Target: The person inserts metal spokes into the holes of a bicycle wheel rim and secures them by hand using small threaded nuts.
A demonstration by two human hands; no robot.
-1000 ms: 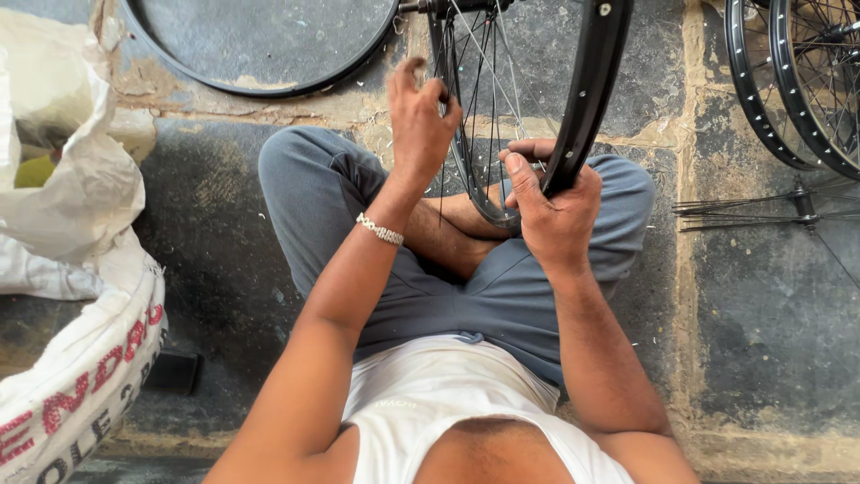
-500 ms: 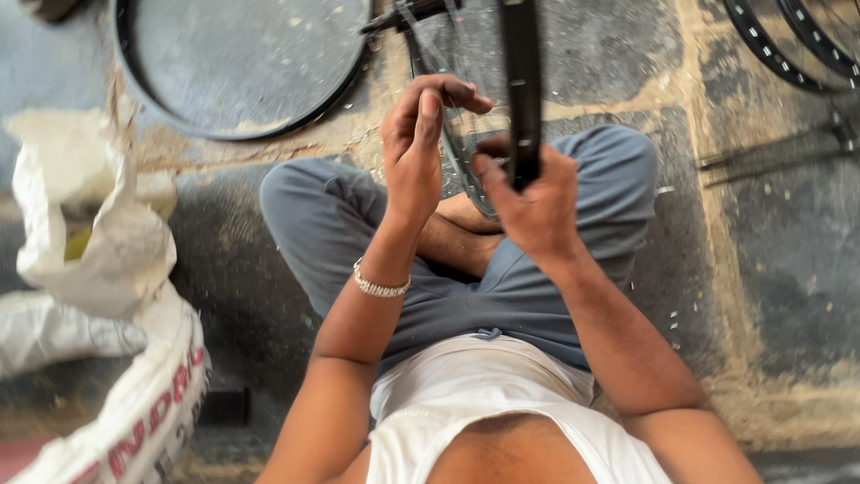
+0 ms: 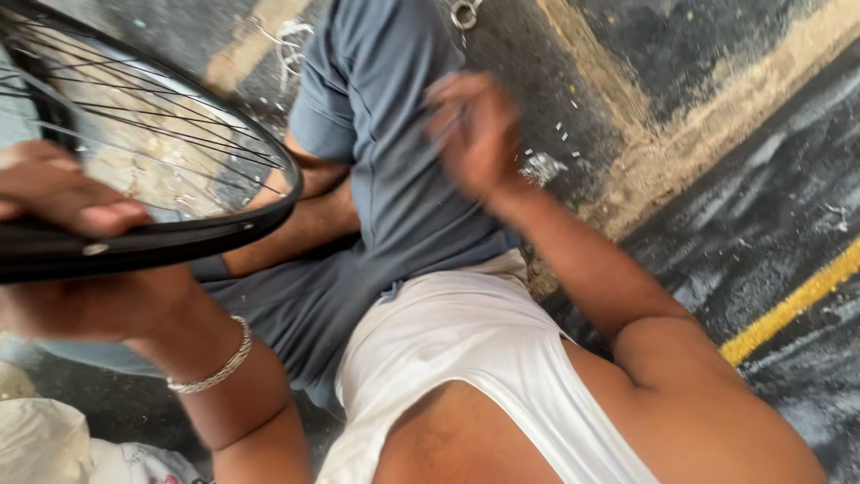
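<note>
Gripping entry, left edge of the frame: left hand (image 3: 67, 260) closed around the black rim of a spoked bicycle wheel (image 3: 179, 237), thumb laid over the top of the rim, fingers wrapped underneath; a metal bracelet (image 3: 215, 367) sits at the wrist. Wheel fills the upper left of the frame, tilted, its thin spokes (image 3: 161, 134) fanning over the lap, carried by this one hand only

Lower left corner: white sack (image 3: 54, 448), partly in view

Centre: grey trousers (image 3: 385, 152) on crossed legs, white vest (image 3: 466, 358) below

Centre right: right hand (image 3: 475, 134) raised clear of the wheel, blurred; fingers appear spread and holding nothing, though the blur leaves this uncertain

Upper centre and right: stone floor (image 3: 717, 179) with small bits of metal (image 3: 542, 166) scattered beside the knee, a metal ring (image 3: 464, 13) at the top edge, a yellow line (image 3: 797, 305) at far right

Risks, as judged: a one-handed hold may let the wheel swing or slip onto the legs; fingers near the spokes could be pinched if it turns; loose floor pieces could be knocked away and lost
</note>
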